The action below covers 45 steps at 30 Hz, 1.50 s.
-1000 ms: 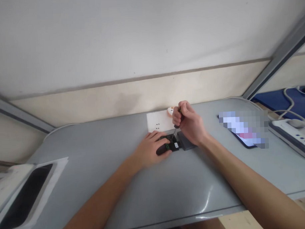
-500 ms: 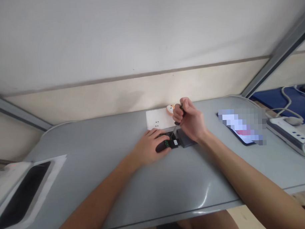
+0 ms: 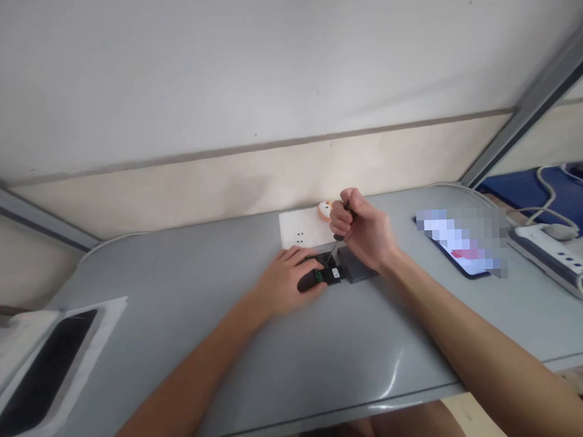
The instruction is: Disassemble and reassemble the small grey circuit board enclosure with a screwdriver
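Observation:
My left hand [image 3: 285, 279] lies over a black device with an exposed green circuit board [image 3: 333, 274], its thumb and fingers gripping the sides. Much of the device is hidden under that hand. A screwdriver [image 3: 339, 237] is wrapped in my right hand [image 3: 368, 232], its thin shaft slanting down to the device. Whether the tip sits in a screw is too small to tell. Right beside the device, below my right wrist, lies a flat dark grey piece [image 3: 357, 267]. Several tiny dark screws [image 3: 300, 237] rest on a white sheet [image 3: 311, 225] just behind.
A small orange and white figure [image 3: 325, 210] stands on the sheet's far edge. To the right are a phone [image 3: 455, 244] with a blurred screen and a white power strip [image 3: 555, 254] with cables. A black slab-like object [image 3: 48, 370] lies on white paper at left.
The screwdriver shaft and my right hand have shifted very slightly. My left hand keeps its hold on the device, and everything else stays in place.

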Motion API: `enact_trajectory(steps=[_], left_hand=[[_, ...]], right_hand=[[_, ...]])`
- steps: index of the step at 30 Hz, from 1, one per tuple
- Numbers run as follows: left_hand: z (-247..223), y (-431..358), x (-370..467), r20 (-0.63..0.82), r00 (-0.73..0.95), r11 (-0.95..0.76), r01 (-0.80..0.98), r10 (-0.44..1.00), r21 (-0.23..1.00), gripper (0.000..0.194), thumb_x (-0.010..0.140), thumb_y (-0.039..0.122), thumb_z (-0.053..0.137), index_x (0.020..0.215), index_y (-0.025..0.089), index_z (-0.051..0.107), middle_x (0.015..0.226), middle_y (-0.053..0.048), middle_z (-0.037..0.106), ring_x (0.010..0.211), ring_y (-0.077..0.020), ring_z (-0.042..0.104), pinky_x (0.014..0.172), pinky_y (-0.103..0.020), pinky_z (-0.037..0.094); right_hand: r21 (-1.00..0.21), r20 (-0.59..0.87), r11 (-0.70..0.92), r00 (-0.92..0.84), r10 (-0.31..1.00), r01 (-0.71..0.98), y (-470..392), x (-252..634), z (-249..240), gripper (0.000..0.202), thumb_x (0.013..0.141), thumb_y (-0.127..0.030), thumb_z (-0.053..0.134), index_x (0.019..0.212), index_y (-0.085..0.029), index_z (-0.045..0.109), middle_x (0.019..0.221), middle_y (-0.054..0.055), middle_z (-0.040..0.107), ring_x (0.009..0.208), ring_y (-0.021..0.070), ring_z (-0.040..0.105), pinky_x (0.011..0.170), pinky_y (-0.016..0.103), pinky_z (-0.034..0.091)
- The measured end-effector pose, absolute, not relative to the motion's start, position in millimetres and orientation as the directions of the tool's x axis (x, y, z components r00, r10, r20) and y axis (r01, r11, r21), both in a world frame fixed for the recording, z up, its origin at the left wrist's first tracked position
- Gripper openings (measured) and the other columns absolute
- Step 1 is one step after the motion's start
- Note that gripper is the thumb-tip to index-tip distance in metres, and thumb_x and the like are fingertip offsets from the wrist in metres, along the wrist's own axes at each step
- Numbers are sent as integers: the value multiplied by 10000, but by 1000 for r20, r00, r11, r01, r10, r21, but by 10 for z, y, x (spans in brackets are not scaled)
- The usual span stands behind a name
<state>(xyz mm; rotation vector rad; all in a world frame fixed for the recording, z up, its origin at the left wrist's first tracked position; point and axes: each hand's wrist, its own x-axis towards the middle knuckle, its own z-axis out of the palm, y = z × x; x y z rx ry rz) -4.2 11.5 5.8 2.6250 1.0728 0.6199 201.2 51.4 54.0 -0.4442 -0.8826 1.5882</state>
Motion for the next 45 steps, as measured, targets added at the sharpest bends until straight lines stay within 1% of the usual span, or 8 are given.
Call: enact_trajectory(steps=[4,10,14,19,28,34,41,45], left_hand=[[35,121,-54,311,642,-712,598,701,369,214,945,372,677,1109,240,716,1249,-63,683,1182,-249,600,1055,-439,478],[61,110,-45,302,639,-704,603,708,375,214,942,371,688,1114,246,713,1259,-59,686,1187,-250,603,1061,-439,475],[74,102,-38,302,635,-701,606,711,376,211,930,355,698,1111,247,715,1243,-55,687,1182,-246,607,1059,-432,474],[55,105,-44,305,637,-704,604,708,373,221,944,359,682,1126,237,708,1247,-67,679,1177,-246,605,1047,-432,481],[117,68,-65,314,641,-711,594,701,376,236,944,302,648,1166,242,704,1421,-94,609,1284,-286,585,1123,-500,471],[119,77,-99,342,629,-705,522,698,480,514,907,46,459,1367,218,609,1540,-95,552,1439,-248,515,1231,-491,434],[0,135,-120,291,718,-766,527,633,368,775,834,-31,408,1569,211,442,1652,-76,423,1561,-235,356,1320,-533,286],[2,149,-126,263,729,-767,538,632,351,766,841,-23,402,1572,200,443,1639,-84,436,1558,-235,357,1315,-546,286]], right_hand=[[-778,197,9,-230,953,-629,562,2063,539,254,999,-403,589,820,-227,549,823,25,509,737,159,488,683,308,446],[-745,172,-44,-255,951,-666,542,2024,550,310,1005,-542,548,896,-252,546,707,-18,387,609,144,372,579,287,377],[-739,179,-39,-251,951,-672,518,2015,544,280,992,-467,599,849,-250,495,689,-29,346,586,139,336,553,280,351],[-796,204,13,-248,947,-605,565,2083,550,250,999,-400,581,822,-232,526,797,19,502,716,164,487,672,311,443],[-804,187,0,-252,949,-594,539,2019,529,367,981,-587,549,843,-247,550,742,1,358,634,164,352,595,314,395],[-834,248,0,-375,893,-552,471,2030,534,271,957,-459,620,822,-231,561,745,2,371,650,160,359,618,312,370],[-886,293,47,-478,828,-462,445,2083,587,283,977,-451,584,865,-204,663,853,60,554,770,193,509,728,340,434],[-881,237,-17,-471,850,-472,435,2065,609,266,953,-486,614,1013,-230,651,791,28,517,720,188,491,690,336,441]])
